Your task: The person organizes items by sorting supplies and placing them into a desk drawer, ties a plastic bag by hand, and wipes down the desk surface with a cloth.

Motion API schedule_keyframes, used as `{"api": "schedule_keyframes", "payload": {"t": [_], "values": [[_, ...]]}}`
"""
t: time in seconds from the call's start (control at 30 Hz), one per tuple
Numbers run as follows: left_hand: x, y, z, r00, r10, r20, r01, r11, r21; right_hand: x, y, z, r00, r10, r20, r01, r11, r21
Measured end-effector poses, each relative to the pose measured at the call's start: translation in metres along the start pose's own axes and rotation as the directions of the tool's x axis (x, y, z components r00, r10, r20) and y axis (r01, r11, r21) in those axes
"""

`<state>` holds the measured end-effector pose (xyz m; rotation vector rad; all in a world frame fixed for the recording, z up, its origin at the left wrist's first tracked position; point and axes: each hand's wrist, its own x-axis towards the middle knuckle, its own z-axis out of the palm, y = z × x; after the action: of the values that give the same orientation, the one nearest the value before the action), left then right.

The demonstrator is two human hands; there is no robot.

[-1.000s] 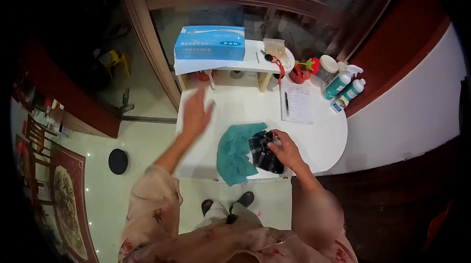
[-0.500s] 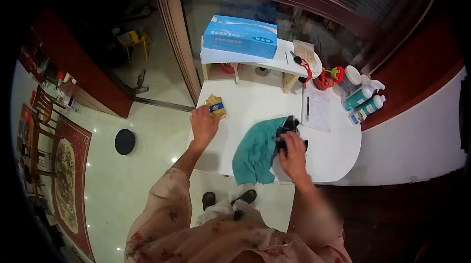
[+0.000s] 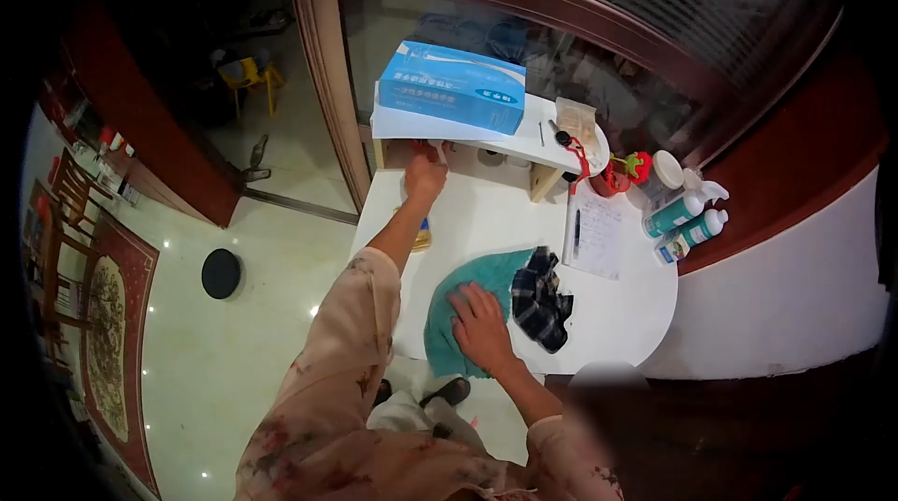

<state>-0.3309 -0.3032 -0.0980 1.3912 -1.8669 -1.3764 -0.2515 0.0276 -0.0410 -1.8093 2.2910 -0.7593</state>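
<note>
My left hand [image 3: 426,174] reaches beneath the front edge of the small white shelf [image 3: 541,157]. Its fingertips are partly lost in the shadow there, so I cannot make out what they touch. Under my left forearm lies a gold and blue packet [image 3: 423,236], mostly covered. My right hand [image 3: 482,325] rests flat with fingers apart on a teal cloth [image 3: 449,300], which hangs over the near edge of the white table [image 3: 617,314]. Against the cloth's right side is a crumpled dark plaid cloth [image 3: 541,304].
A blue box [image 3: 454,89] stands on the shelf. At the right are a handwritten sheet [image 3: 597,234], a pen [image 3: 577,228], two green-and-white bottles [image 3: 673,214] and a red strawberry-shaped item [image 3: 639,166]. A round black object [image 3: 222,274] sits on the floor.
My left hand has left the gold and blue packet and moved forward under the shelf. My right hand has come off the dark plaid cloth, leftward onto the teal cloth.
</note>
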Motion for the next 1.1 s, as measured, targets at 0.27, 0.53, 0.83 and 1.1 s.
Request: {"api": "schedule_keyframes", "payload": {"t": [0.27, 0.53, 0.83, 1.1], "values": [[-0.013, 0.038, -0.037, 0.689, 0.649, -0.322, -0.472, 0.739, 0.481, 0.002, 0.002, -0.001, 1.000, -0.007, 0.001, 0.007, 0.999, -0.035], [0.000, 0.029, -0.035, 0.714, 0.699, 0.050, -0.623, 0.600, 0.502, 0.002, -0.003, -0.004, 1.000, 0.008, -0.021, -0.008, 1.000, -0.008], [-0.090, 0.053, -0.094, 0.320, 0.813, -0.486, -0.740, 0.535, 0.408, 0.000, -0.004, -0.002, 0.999, 0.026, -0.021, -0.027, 1.000, -0.004], [-0.055, 0.075, -0.139, 0.355, 0.926, -0.125, -0.757, 0.363, 0.543, 0.002, -0.005, -0.005, 0.999, 0.019, -0.036, -0.019, 1.000, 0.011]]}}
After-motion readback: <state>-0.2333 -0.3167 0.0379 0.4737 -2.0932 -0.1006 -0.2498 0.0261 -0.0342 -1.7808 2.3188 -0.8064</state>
